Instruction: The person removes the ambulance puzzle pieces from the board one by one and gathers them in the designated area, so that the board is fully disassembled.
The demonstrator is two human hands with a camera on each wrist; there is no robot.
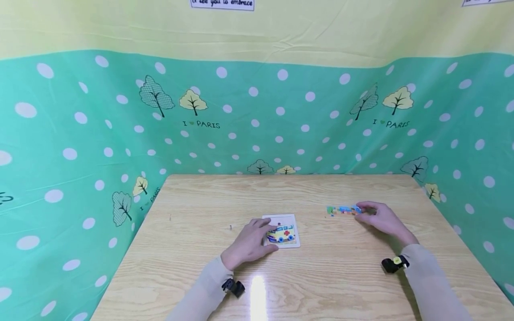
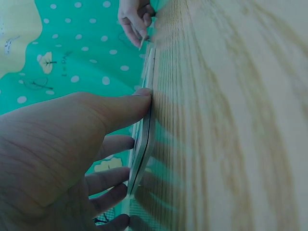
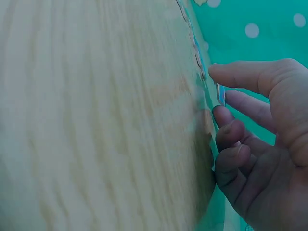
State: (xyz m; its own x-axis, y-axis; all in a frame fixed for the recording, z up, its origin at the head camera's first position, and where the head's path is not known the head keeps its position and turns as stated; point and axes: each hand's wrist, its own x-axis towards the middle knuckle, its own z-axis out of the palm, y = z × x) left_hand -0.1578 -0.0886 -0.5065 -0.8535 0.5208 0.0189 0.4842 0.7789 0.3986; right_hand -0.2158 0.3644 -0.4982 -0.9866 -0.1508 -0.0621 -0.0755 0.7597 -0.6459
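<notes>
A white-framed puzzle board (image 1: 298,238) with an ambulance picture lies flat on the table. My left hand (image 1: 250,242) holds it at its left side, the thumb along the near edge and the fingers spread over the left part. In the left wrist view the board (image 2: 139,149) appears edge-on beside the thumb. Farther right, my right hand (image 1: 381,218) pinches a small flat puzzle piece (image 3: 220,94) between thumb and index finger, just above the table; the other fingers are curled in. Several colourful puzzle pieces (image 1: 343,209) lie in a row left of that hand.
The wooden table (image 1: 321,285) reaches back to a green dotted cloth (image 1: 281,133) that hangs behind and at both sides. A tiny dark speck (image 1: 230,228) shows on the wood left of the board.
</notes>
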